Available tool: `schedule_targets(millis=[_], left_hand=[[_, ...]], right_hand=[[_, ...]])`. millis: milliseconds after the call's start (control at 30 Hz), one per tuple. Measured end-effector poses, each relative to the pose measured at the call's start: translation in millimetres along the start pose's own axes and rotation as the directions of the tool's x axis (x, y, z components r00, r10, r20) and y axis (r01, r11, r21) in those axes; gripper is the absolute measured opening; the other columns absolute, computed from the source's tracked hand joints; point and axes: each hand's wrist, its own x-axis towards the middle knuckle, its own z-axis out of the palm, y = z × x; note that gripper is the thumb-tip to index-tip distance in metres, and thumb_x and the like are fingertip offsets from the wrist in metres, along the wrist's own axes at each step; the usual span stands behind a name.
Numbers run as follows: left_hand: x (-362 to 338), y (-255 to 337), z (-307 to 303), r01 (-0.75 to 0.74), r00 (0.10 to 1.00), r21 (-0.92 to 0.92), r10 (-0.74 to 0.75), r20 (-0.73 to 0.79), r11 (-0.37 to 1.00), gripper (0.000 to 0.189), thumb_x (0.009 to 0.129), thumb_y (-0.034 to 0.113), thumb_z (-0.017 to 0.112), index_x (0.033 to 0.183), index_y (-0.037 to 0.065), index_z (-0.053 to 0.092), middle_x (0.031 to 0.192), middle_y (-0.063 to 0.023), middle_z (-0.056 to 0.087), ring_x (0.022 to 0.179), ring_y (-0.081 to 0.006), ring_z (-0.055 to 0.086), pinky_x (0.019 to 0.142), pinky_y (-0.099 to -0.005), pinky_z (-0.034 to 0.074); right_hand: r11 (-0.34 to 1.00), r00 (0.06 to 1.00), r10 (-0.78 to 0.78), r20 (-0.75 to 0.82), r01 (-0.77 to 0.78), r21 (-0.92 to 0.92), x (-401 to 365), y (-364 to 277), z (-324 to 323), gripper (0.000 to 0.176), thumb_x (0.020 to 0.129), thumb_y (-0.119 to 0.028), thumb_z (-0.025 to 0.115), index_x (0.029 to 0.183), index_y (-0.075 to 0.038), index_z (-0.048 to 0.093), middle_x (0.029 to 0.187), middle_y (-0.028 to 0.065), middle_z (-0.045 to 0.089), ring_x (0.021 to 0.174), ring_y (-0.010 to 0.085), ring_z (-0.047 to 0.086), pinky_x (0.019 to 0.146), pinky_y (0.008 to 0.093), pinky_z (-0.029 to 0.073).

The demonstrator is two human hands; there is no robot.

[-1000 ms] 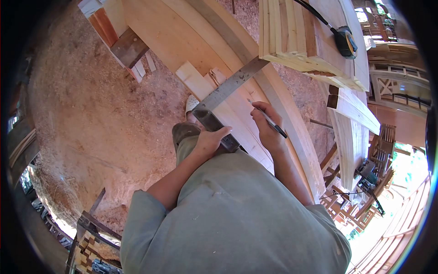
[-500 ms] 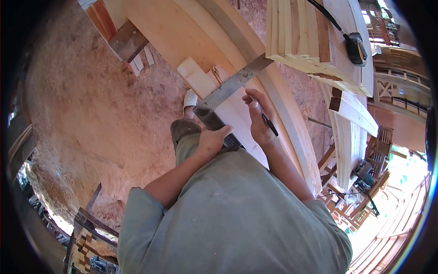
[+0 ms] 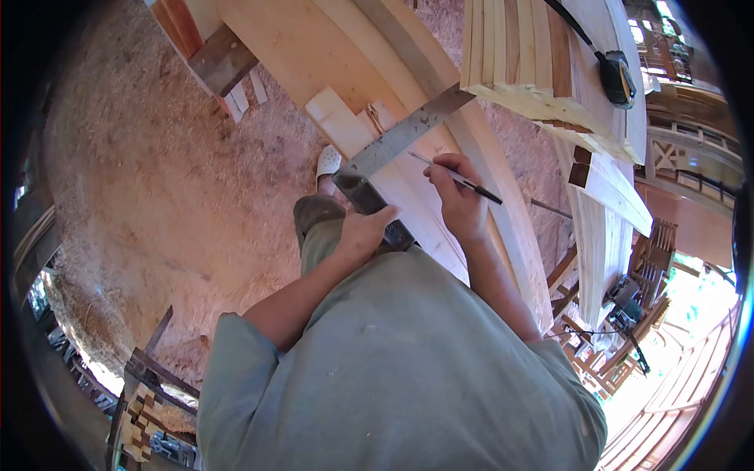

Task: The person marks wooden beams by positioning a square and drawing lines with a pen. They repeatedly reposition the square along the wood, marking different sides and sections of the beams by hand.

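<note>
My left hand [image 3: 367,231] is wrapped round the dark stock of a try square [image 3: 408,133], close to my shirt front. Its long metal blade lies across the pale wooden board [image 3: 424,206] and points up to the right. In my right hand [image 3: 462,196] is a pen [image 3: 481,189], pinched between thumb and fingers. The pen's tip points up-left, close to the lower edge of the blade. A short offcut of wood [image 3: 338,118] lies on the boards just beyond the square.
Stacked thick boards [image 3: 534,55] stand at the upper right, with a tape measure [image 3: 617,80] on top. More planks [image 3: 597,228] lie below them. A power tool [image 3: 626,302] sits farther right. Sawdust covers the floor [image 3: 157,204] to the left.
My right hand has turned and moved slightly right, swinging the pen from a steep angle to a flatter one with its tip near the blade. My left hand stays on the square.
</note>
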Motion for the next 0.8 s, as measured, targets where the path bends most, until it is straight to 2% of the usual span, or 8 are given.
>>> schedule_targets(millis=[100,167,233,367,500,567,667,800], left_hand=[[-1.4,1.5,0.1,0.041,0.999,-0.014,-0.041,0.017,0.999,0.034,0.085,0.013,0.075,0.111,-0.008,0.067,0.104,-0.0099,0.072,0.091,-0.0169,0.069,0.08,-0.0317,0.055],[0.5,-1.6,1.0,0.05,0.998,-0.079,-0.049,0.026,0.996,0.027,0.083,0.011,0.073,0.102,-0.007,0.069,0.098,-0.0093,0.073,0.086,-0.0171,0.07,0.076,-0.0318,0.056],[2.0,-2.8,0.7,0.064,0.998,-0.104,-0.061,0.027,0.993,0.027,0.083,0.011,0.073,0.103,-0.007,0.069,0.099,-0.0092,0.073,0.086,-0.0172,0.07,0.077,-0.0317,0.056],[1.8,-1.4,-1.7,0.097,0.995,-0.043,-0.095,0.03,0.994,0.037,0.085,0.014,0.076,0.113,-0.007,0.067,0.107,-0.0097,0.071,0.093,-0.0154,0.068,0.08,-0.0308,0.055],[5.0,-6.2,-3.0,0.071,0.997,-0.053,-0.069,0.036,0.996,0.038,0.085,0.015,0.076,0.114,-0.007,0.067,0.108,-0.0095,0.071,0.094,-0.0159,0.068,0.082,-0.0309,0.054],[5.1,-7.4,-2.7,0.014,1.0,0.018,-0.014,-0.007,1.0,0.032,0.083,0.014,0.076,0.107,-0.006,0.068,0.101,-0.0092,0.073,0.09,-0.0181,0.07,0.079,-0.0315,0.056],[5.3,-5.8,-5.8,0.044,0.999,0.058,-0.046,0.023,0.997,0.035,0.083,0.015,0.077,0.11,-0.006,0.068,0.104,-0.0098,0.073,0.091,-0.0184,0.07,0.08,-0.0318,0.056],[4.5,-4.4,-4.5,0.073,0.997,0.043,-0.074,0.028,0.996,0.037,0.083,0.014,0.077,0.113,-0.006,0.067,0.107,-0.0109,0.073,0.094,-0.0188,0.07,0.081,-0.0323,0.056]], right_hand=[[0.998,1.0,0.024,-0.003,-0.024,-0.065,0.0,-2.2,-0.8,0.022,0.101,-0.014,0.06,0.115,0.002,0.063,0.101,0.0106,0.07,0.098,0.0156,0.066,0.088,0.0293,0.052],[0.998,1.0,0.027,-0.015,-0.028,-0.056,1.7,-7.8,-0.8,0.021,0.1,-0.014,0.061,0.114,0.002,0.064,0.101,0.0106,0.07,0.098,0.0156,0.066,0.088,0.029,0.052],[0.995,1.0,0.01,0.008,-0.01,0.104,2.7,-12.3,0.1,0.021,0.101,-0.013,0.061,0.115,0.002,0.064,0.103,0.0102,0.069,0.098,0.0156,0.066,0.089,0.0291,0.052],[0.986,1.0,0.004,0.0,-0.004,0.168,3.2,-5.3,-3.0,0.021,0.101,-0.013,0.06,0.116,0.002,0.064,0.106,0.0095,0.067,0.099,0.0156,0.065,0.088,0.0293,0.052],[0.991,1.0,0.003,-0.009,-0.002,0.131,1.3,-1.7,-4.2,0.019,0.101,-0.013,0.062,0.114,0.002,0.064,0.106,0.0078,0.065,0.098,0.0146,0.064,0.088,0.0286,0.052],[0.996,1.0,0.0,-0.013,0.001,0.092,0.9,-0.4,-4.5,0.018,0.1,-0.012,0.063,0.113,0.001,0.064,0.106,0.0072,0.065,0.097,0.0141,0.064,0.087,0.0285,0.051],[0.994,0.999,0.037,0.0,-0.037,0.1,3.4,-3.7,-2.4,0.017,0.099,-0.011,0.065,0.111,0.001,0.065,0.104,0.0054,0.065,0.095,0.0126,0.063,0.085,0.0275,0.051],[0.999,0.999,-0.038,0.038,0.037,0.037,20.7,-16.9,14.3,0.017,0.096,-0.013,0.069,0.105,0.001,0.067,0.092,0.0052,0.068,0.084,0.0115,0.063,0.074,0.028,0.05]])
